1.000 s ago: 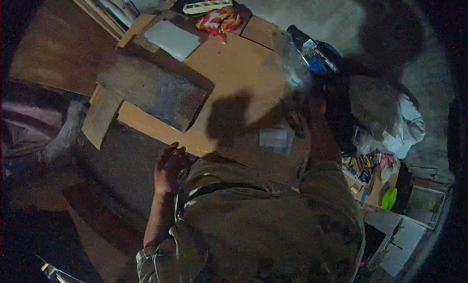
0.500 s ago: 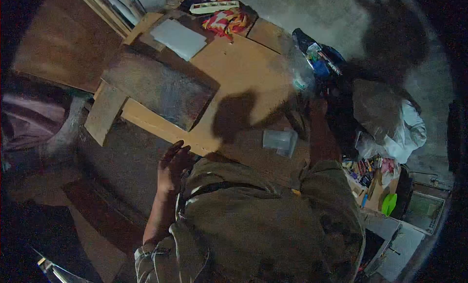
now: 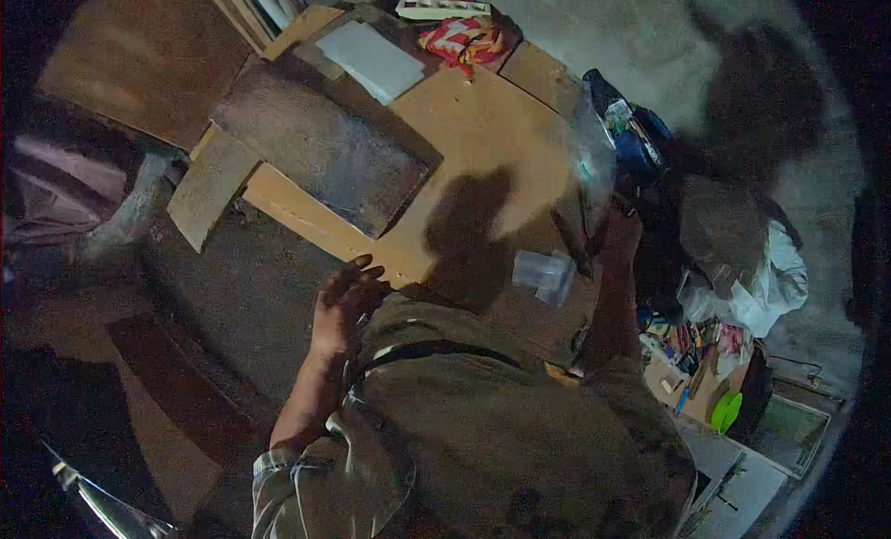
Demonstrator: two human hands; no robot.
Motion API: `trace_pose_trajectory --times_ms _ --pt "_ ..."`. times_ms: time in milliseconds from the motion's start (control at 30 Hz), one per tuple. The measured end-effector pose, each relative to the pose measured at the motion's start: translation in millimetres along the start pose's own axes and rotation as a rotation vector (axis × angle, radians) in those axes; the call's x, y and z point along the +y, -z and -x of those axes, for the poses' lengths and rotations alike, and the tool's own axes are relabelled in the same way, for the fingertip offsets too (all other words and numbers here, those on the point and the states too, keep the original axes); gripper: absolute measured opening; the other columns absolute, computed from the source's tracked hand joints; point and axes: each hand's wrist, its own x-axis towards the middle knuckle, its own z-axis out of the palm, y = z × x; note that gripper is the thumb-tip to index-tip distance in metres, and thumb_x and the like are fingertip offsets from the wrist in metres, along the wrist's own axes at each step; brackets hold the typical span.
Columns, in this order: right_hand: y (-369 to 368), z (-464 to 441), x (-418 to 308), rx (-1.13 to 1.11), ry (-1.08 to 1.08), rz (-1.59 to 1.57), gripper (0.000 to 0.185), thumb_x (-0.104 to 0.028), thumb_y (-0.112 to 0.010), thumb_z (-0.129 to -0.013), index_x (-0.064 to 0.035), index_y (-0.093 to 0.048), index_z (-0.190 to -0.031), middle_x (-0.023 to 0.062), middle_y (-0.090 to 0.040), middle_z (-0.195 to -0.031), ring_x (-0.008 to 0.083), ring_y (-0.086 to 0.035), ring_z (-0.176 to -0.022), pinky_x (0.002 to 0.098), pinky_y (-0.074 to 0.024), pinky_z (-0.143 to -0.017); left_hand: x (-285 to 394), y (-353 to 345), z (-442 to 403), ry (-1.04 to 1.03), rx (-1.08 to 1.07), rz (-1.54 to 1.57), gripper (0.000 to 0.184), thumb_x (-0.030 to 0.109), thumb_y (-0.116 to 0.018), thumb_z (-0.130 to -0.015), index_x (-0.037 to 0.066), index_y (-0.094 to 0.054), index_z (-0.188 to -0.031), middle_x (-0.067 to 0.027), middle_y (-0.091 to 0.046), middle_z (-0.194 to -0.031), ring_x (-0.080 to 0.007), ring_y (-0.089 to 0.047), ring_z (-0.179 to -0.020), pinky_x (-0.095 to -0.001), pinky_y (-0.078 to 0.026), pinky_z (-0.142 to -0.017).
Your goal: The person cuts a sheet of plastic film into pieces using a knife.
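Note:
My left hand (image 3: 349, 296) is just in front of the near edge of a tan board (image 3: 316, 212), its fingers loosely bent and apart, with nothing visible in them. My right forearm reaches forward on the right side, and my right hand (image 3: 620, 225) lies in deep shadow beside a clear plastic bag (image 3: 590, 159); its fingers cannot be made out. Between the hands, a clear plastic container (image 3: 544, 275) rests on the shaded part of the tabletop (image 3: 524, 121). A dark worn panel (image 3: 325, 149) lies at an angle beyond my left hand.
White sheets (image 3: 371, 60), a red and yellow cloth (image 3: 461, 42) and a power strip (image 3: 444, 8) are at the far side. To the right are a dark bag with packets (image 3: 631, 135), a white bag (image 3: 775, 279), pens and tools (image 3: 696, 349) and a green object (image 3: 727, 412).
The view has shifted, so the table and its objects appear farther right. My left hand has moved slightly up and right in the picture, its fingers still apart. The right arm also appears farther right.

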Motion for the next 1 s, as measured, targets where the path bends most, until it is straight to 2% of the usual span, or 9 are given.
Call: trace_pose_trajectory --times_ms 167,333,467,567,633,700,767,867,1000 --pt "-48 65 -78 -0.254 0.092 -0.152 0.028 -0.013 -0.068 -0.075 -0.0015 -0.062 -0.1 0.0 -0.057 -0.07 0.0108 -0.05 -0.056 0.0257 -0.04 -0.052 1 -6 -2 -0.085 -0.118 -0.033 0.038 0.017 -0.057 -0.09 0.002 -0.049 -0.124 -0.0134 -0.058 -0.116 -0.0211 -0.058 -0.101 -0.0327 -0.046 -0.081" --pt "-91 121 -120 -0.868 0.023 -0.362 0.032 -0.01 -0.068 -0.076 -0.001 -0.059 -0.106 -0.0001 -0.057 -0.069 0.0071 -0.05 -0.056 0.0233 -0.0386 -0.051 29 -20 11 -0.116 -0.259 -0.064 0.042 0.02 -0.059 -0.09 0.001 -0.047 -0.126 -0.0125 -0.055 -0.118 -0.0219 -0.055 -0.106 -0.0336 -0.044 -0.089" --pt "-109 152 -146 -1.152 -0.079 -0.122 0.033 -0.008 -0.071 -0.075 -0.0007 -0.059 -0.105 -0.0014 -0.057 -0.076 0.0053 -0.049 -0.06 0.0218 -0.0398 -0.053 42 -18 18 -0.239 -0.249 -0.034 0.046 0.023 -0.063 -0.088 0.0 -0.047 -0.124 -0.0081 -0.055 -0.113 -0.016 -0.053 -0.103 -0.0302 -0.042 -0.088" --pt "-124 171 -171 -1.251 -0.023 0.104 0.034 -0.009 -0.072 -0.075 -0.0008 -0.059 -0.105 -0.0017 -0.057 -0.08 0.0055 -0.05 -0.067 0.0219 -0.0417 -0.06 46 -9 19 -0.332 -0.164 -0.008 0.034 0.018 -0.064 -0.087 0.0 -0.053 -0.114 -0.0035 -0.058 -0.103 -0.0105 -0.053 -0.093 -0.0267 -0.043 -0.082" --pt "-133 178 -168 -1.32 0.013 0.069 0.034 -0.009 -0.072 -0.075 -0.0009 -0.058 -0.105 -0.0015 -0.057 -0.084 0.0058 -0.051 -0.074 0.0221 -0.0425 -0.067 44 0 16 -0.413 -0.194 -0.166 0.021 0.011 -0.064 -0.085 0.002 -0.058 -0.103 -0.006 -0.063 -0.097 -0.0148 -0.06 -0.088 -0.0302 -0.048 -0.079" --pt "-138 184 -167 -1.295 0.095 -0.001 0.037 -0.008 -0.072 -0.074 0.0 -0.057 -0.106 -0.0011 -0.057 -0.087 0.0058 -0.051 -0.079 0.0222 -0.042 -0.072 43 -2 21 -0.453 -0.172 -0.097 0.011 0.002 -0.063 -0.084 0.002 -0.06 -0.094 -0.0048 -0.064 -0.087 -0.0134 -0.061 -0.079 -0.0286 -0.05 -0.075" --pt "-142 190 -169 -1.264 0.035 -0.011 0.04 -0.011 -0.073 -0.074 0.0011 -0.055 -0.107 0.0006 -0.058 -0.087 0.0069 -0.052 -0.072 0.023 -0.0429 -0.067 43 -3 29 -0.506 -0.163 0.1 0.013 0.0 -0.062 -0.084 0.002 -0.059 -0.096 -0.0051 -0.064 -0.085 -0.0131 -0.061 -0.076 -0.0269 -0.05 -0.072" --pt "-158 199 -168 -1.137 -0.097 -0.326 0.035 -0.016 -0.071 -0.075 -0.0001 -0.056 -0.102 0.0058 -0.06 -0.087 0.0088 -0.047 -0.055 0.0246 -0.0391 -0.051 43 0 26 -0.477 -0.072 0.305 0.013 0.002 -0.062 -0.084 0.002 -0.059 -0.096 -0.0054 -0.064 -0.082 -0.0138 -0.061 -0.073 -0.0263 -0.05 -0.067" --pt "-161 211 -157 -1.113 -0.129 -0.402 0.021 -0.015 -0.069 -0.077 -0.0032 -0.056 -0.089 0.0023 -0.055 -0.074 0.008 -0.045 -0.055 0.0234 -0.035 -0.05 42 1 28 -0.577 -0.023 0.333 0.013 0.003 -0.063 -0.084 0.002 -0.059 -0.096 -0.0065 -0.064 -0.082 -0.0148 -0.062 -0.072 -0.0261 -0.048 -0.062"
